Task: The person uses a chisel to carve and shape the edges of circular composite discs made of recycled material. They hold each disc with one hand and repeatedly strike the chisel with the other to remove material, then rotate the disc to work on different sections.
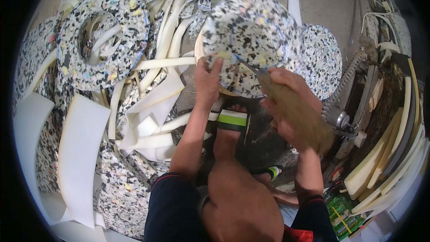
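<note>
A round disc of speckled black-and-white foam (219, 20), blurred by motion, is in front of me, with a blue curved line marked on it. My left hand (208, 83) grips its near left edge, thumb on top. A pale round board or layer (199, 47) shows beneath the disc's left edge. My right hand (293, 101) is closed around a brown, blurred tool with a thin dark blade (286, 112); its pointed tip meets the disc near the blue line. Motion hides the tool's exact shape. Behind it on the right lies another speckled foam disc (321, 60).
To the left, a speckled foam ring (134, 22) lies on heaped white foam strips (168, 62) and curved sheets (80, 152). On the right are a coiled cable (347, 78), a metal fitting (337, 118) and stacked foam strips (380, 152). My sandalled foot (233, 118) is just below the disc.
</note>
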The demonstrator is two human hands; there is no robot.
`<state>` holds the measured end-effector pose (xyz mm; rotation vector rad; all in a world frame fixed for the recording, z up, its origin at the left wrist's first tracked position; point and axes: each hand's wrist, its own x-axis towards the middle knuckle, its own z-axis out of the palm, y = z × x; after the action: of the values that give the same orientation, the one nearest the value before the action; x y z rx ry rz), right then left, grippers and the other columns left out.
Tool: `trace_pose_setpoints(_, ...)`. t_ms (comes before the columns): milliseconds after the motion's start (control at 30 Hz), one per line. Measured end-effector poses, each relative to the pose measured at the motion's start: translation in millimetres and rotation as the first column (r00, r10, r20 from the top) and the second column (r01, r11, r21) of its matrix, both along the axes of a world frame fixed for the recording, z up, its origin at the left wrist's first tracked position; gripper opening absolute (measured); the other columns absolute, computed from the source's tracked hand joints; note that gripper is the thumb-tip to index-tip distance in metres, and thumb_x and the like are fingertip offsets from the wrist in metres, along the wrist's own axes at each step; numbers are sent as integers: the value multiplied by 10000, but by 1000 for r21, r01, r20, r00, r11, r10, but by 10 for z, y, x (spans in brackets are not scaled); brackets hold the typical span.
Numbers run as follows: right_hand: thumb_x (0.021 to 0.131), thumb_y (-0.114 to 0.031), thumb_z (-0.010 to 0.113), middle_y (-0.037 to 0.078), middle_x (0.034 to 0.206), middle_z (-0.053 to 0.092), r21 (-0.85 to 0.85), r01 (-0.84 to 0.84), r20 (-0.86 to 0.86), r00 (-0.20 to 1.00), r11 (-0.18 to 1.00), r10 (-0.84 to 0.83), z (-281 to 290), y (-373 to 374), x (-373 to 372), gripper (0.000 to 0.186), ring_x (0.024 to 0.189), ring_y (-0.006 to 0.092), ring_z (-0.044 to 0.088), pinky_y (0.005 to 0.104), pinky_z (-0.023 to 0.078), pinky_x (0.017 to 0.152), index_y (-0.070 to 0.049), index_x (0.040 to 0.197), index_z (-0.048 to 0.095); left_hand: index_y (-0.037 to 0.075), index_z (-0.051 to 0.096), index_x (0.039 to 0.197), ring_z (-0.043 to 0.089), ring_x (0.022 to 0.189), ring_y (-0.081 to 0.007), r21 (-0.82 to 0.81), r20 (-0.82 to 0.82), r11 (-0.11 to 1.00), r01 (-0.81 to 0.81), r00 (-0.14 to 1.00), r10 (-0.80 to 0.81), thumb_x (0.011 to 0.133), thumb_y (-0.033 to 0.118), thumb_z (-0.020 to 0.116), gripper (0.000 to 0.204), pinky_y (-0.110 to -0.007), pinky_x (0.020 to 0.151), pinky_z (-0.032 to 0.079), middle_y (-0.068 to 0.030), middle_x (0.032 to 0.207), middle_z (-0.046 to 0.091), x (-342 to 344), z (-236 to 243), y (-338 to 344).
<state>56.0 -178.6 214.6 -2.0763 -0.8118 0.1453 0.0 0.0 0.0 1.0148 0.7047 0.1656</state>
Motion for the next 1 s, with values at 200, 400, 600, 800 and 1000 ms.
trace_pose_setpoints(200,901,53,756,106,1258,709,-177,-49,-235,972,983,6,-117,-188,192,429,1068,167,720,308,576,919,-26,1307,644,-19,502,1417,518,1289,-481,843,-306,483,236,950,69,874,188,796,652,-540,1065,420,-310,1388,558,-163,145,-215)
trace_pose_setpoints(400,860,-67,824,130,1152,732,84,25,-337,942,996,5,-265,23,225,390,986,303,726,338,562,883,-71,1226,687,28,440,1537,369,1469,-474,957,-119,260,128,992,-48,978,215,681,638,-636,1181,280,-291,1585,371,190,-170,-93)
trace_pose_setpoints(600,920,51,739,117,1303,640,-90,-168,-171,974,982,151,43,-42,262,386,1106,186,667,330,566,910,12,1291,639,85,425,1580,297,1525,-456,937,-157,307,168,986,-62,1018,292,624,631,-727,1182,185,-265,1656,269,154,-339,-173)
trace_pose_setpoints(800,897,39,772,108,1268,684,28,-107,-136,985,994,110,-210,118,273,363,1086,197,678,342,556,910,4,1247,680,88,423,1582,302,1526,-447,945,-155,286,161,987,-43,1018,321,626,643,-717,1196,173,-248,1660,275,199,-323,-188)
trace_pose_setpoints(1000,893,19,789,90,1251,689,8,-107,-2,994,994,107,-154,137,258,377,1078,185,680,336,558,895,-3,1250,674,92,422,1584,300,1529,-436,938,-157,305,164,986,-47,1009,315,637,653,-705,1203,164,-243,1658,280,176,-315,-179)
